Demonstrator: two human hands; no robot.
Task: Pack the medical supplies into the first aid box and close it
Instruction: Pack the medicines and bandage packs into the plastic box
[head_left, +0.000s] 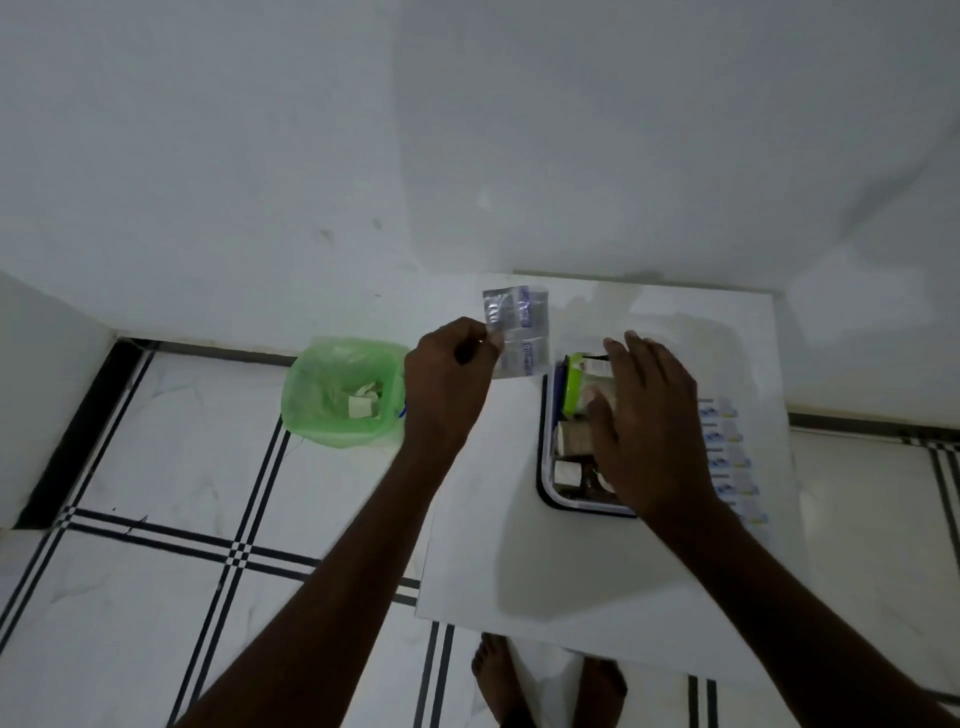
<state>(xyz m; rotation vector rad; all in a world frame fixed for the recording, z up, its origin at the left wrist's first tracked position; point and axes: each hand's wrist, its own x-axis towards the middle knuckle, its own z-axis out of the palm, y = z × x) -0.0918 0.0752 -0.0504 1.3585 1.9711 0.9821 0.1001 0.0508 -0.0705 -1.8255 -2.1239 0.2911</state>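
Hands work above a white bench (467, 545) set against a white wall. The left hand (449, 384) is closed in a pinch on the left edge of a silver blister strip (517, 332), thumb and fingers clamped on the foil. The strip is held upright in the air, left of and slightly beyond the first aid box (546, 467). Print on the foil is bluish but too blurred to read.

The right hand (649, 426) is spread flat, fingers apart, palm down over the open box. It grips nothing visible; whether the fingertips touch the contents cannot be determined.

The box sits on the bench, right of centre. Its rim is dark with a pale inner edge. The right hand hides most of its interior and its right wall. Visible contents: a green and white packet (575, 384) at the far end, and pale wrapped items (571, 436) along the left side. Their type cannot be made out.

A row of white sachets with blue print (727, 447) lies on the bench just right of the box, partly covered by the right wrist.

On the tiled floor left of the bench stands a bin lined with a green bag (340, 395), holding pale scraps. Two bare feet (498, 680) show at the near edge, partly cut off.
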